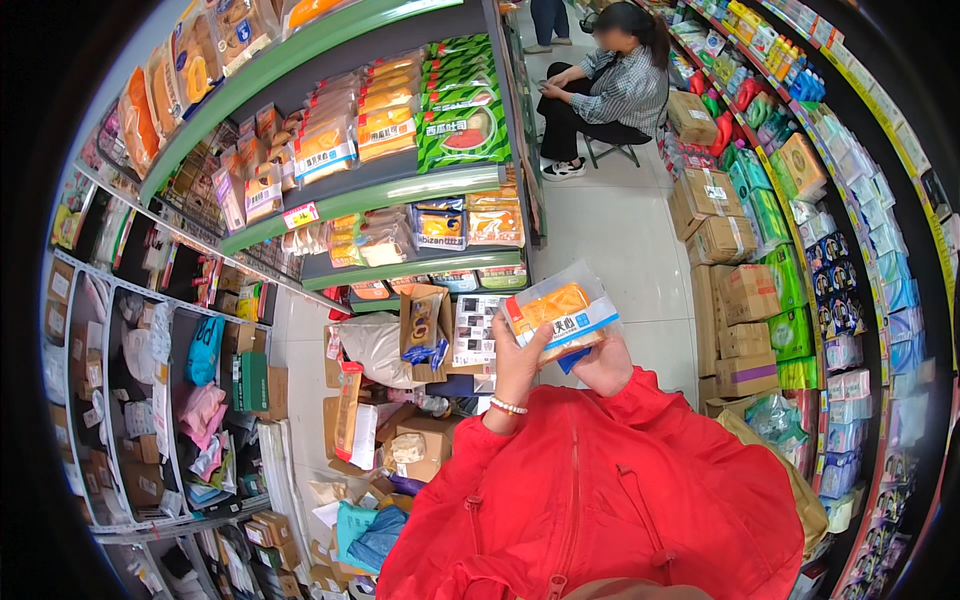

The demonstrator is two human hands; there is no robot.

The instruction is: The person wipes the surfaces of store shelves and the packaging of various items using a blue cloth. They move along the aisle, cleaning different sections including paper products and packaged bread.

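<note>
A clear-and-white plastic packet of bread is held before my red jacket. My left hand, with a beaded bracelet at the wrist, grips its left side, thumb across the front. Behind the lower right of the packet is my right hand, its fingers mostly hidden, with a small dark blue item showing beside it; whether that is a separate packet I cannot tell. Similar bread packets stand in rows on the shelf ahead, beside orange-labelled bread packets and green bread packets.
An open carton holding packets stands below the shelf. Cardboard boxes line the right side of the aisle. A person sits on a folding stool further ahead. Parcels fill the white rack at left.
</note>
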